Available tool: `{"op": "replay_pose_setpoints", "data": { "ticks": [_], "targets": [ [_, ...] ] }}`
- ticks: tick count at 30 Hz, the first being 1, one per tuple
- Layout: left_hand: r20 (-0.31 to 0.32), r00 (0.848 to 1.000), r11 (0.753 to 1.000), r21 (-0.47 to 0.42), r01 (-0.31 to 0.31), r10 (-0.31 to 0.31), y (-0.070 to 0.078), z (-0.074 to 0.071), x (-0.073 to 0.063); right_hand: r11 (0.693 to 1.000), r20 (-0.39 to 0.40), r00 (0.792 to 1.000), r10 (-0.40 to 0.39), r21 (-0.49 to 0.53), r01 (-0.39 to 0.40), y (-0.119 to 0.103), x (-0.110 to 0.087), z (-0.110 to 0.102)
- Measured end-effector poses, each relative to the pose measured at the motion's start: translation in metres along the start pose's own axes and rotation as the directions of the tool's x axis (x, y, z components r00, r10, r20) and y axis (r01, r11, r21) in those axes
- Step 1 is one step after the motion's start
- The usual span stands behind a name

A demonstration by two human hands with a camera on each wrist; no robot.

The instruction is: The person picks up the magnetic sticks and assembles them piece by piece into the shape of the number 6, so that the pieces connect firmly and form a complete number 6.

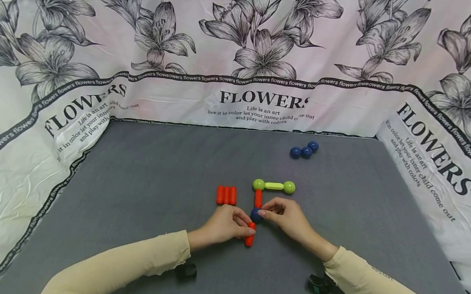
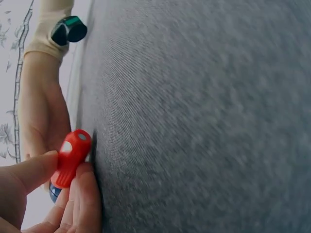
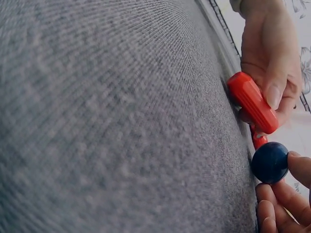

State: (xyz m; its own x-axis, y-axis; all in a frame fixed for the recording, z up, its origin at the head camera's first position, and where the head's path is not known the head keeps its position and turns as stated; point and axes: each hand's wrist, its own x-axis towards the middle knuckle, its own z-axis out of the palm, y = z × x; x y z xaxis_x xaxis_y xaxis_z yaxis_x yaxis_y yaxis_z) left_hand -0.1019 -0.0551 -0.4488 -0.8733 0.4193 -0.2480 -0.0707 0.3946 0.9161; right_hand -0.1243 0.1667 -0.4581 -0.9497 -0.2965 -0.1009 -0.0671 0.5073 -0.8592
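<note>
In the head view my left hand pinches a short red rod between thumb and fingers. My right hand holds a blue ball between thumb and fingertips. The ball meets the lower end of another red rod, whose upper end meets a green ball. From there a light green rod runs right to a second green ball. In the right wrist view the held red rod stands close to the blue ball, a small gap between them.
Three red rods lie side by side just beyond my left hand. Several blue balls, three in a cluster, sit at the far right of the grey table. A flower-printed cloth hangs around the table's back and sides.
</note>
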Motion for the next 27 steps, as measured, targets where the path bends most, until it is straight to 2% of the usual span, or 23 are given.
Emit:
{"op": "replay_pose_setpoints", "data": {
  "ticks": [6,27],
  "targets": [
    [-0.004,1.000,0.999,0.035,-0.001,0.001,0.0026,0.0036,0.0014,1.000,-0.006,1.000,0.011,0.002,-0.011,-0.0006,-0.0006,-0.0011],
    [-0.035,0.999,1.000,0.019,0.020,-0.019,0.0080,0.0063,0.0063,1.000,0.006,1.000,-0.007,0.011,0.007,-0.0025,0.0002,-0.0014]
  ]
}}
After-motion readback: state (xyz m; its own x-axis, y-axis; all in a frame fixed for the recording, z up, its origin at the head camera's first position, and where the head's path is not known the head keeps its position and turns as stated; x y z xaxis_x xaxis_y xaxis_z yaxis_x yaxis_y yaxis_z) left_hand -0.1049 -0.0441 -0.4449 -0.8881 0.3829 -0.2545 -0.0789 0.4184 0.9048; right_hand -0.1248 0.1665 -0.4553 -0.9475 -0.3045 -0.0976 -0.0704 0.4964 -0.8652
